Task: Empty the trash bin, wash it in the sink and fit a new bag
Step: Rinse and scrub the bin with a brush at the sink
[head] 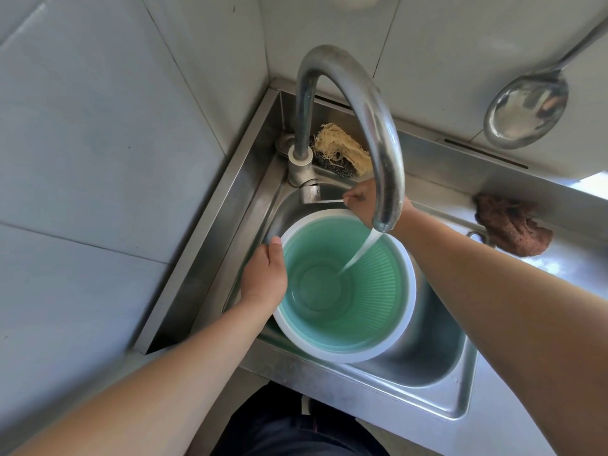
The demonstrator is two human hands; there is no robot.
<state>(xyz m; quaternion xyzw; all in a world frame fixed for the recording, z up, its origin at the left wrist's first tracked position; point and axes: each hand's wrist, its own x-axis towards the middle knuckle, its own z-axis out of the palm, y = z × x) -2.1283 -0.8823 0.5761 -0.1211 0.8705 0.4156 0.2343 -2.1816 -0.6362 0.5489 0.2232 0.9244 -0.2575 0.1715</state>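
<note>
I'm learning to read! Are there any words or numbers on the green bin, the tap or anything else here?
None: no words, numbers or labels can be read on anything.
The trash bin, faucet, sink, ladle and wall tiles are all plain.

Bin (345, 287): round, mint-green ribbed inside, white rim, no bag. Upright in steel sink (427, 366), mouth up, slightly tilted toward 7 o'clock. Water stream (360, 251) from tap (345, 103) enters from 1 o'clock, strikes bin floor near centre.
</note>
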